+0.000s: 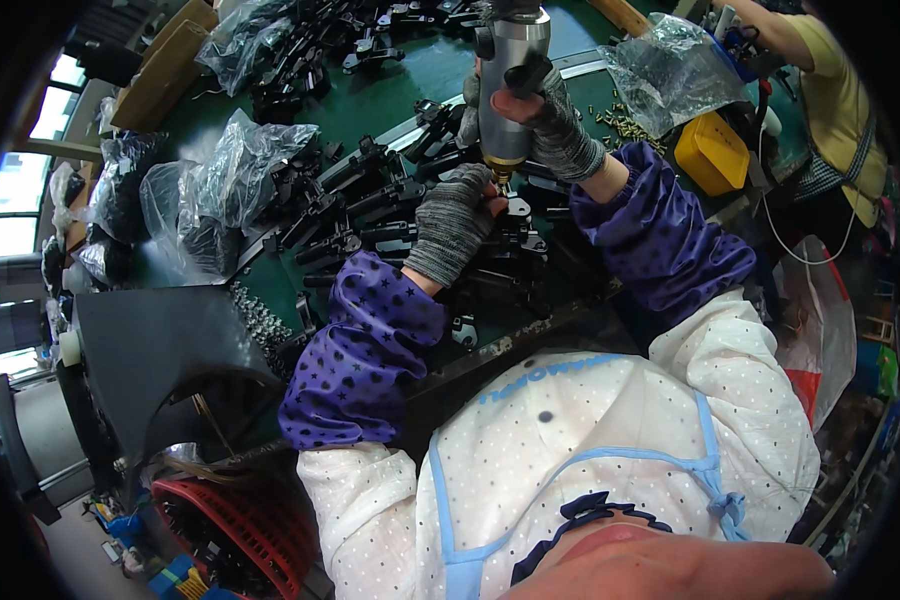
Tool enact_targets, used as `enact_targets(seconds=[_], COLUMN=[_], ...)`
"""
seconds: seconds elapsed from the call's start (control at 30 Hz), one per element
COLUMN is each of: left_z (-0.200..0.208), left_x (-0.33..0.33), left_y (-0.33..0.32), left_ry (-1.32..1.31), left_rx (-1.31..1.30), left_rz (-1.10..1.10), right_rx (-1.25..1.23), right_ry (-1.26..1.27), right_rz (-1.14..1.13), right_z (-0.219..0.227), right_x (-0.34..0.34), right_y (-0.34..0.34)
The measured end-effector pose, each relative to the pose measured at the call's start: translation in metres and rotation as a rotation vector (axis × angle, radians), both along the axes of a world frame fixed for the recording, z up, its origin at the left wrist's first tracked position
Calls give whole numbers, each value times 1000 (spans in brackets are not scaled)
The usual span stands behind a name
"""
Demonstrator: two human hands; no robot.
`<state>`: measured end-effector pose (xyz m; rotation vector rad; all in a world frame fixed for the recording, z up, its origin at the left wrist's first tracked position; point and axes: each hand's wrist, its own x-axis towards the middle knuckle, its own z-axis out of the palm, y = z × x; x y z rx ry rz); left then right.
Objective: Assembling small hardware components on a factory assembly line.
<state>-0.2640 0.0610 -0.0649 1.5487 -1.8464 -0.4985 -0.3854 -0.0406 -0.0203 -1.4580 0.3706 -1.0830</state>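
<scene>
My right hand (pixel 567 130), in a grey knit fingerless glove, is wrapped round an upright silver power screwdriver (pixel 513 110). Its brass-coloured nose points down at a black metal part (pixel 520 240) with a shiny end. My left hand (pixel 452 222), in a matching glove, is closed with its fingertips right beside the screwdriver's tip. What it pinches there is too small to make out. More black metal parts (pixel 380 190) lie in rows to the left of and under my left hand.
Small brass-coloured screws (pixel 625 128) lie beside a yellow container (pixel 712 153) at the right. Clear plastic bags (pixel 215 190) and a pile of silver pieces (pixel 260 318) are at the left. A red basket (pixel 235 525) stands below the bench. Another person (pixel 835 90) is at the far right.
</scene>
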Motion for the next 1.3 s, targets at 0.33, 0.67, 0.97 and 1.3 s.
enact_targets(seconds=[0.33, 0.67, 0.97, 1.3], left_z=[-6, -2, 47, -25], left_x=[-1, 1, 65, 182], left_y=[-1, 3, -13, -120], left_ry=[45, -17, 55, -795], left_rx=[-27, -29, -60, 499], left_rz=[-34, 8, 16, 255], right_rx=[24, 31, -713, -480], right_ry=[11, -37, 475, 1627], right_rz=[37, 119, -207, -301], right_z=[5, 2, 57, -59], right_x=[-5, 5, -66, -148], right_y=[5, 5, 2, -7])
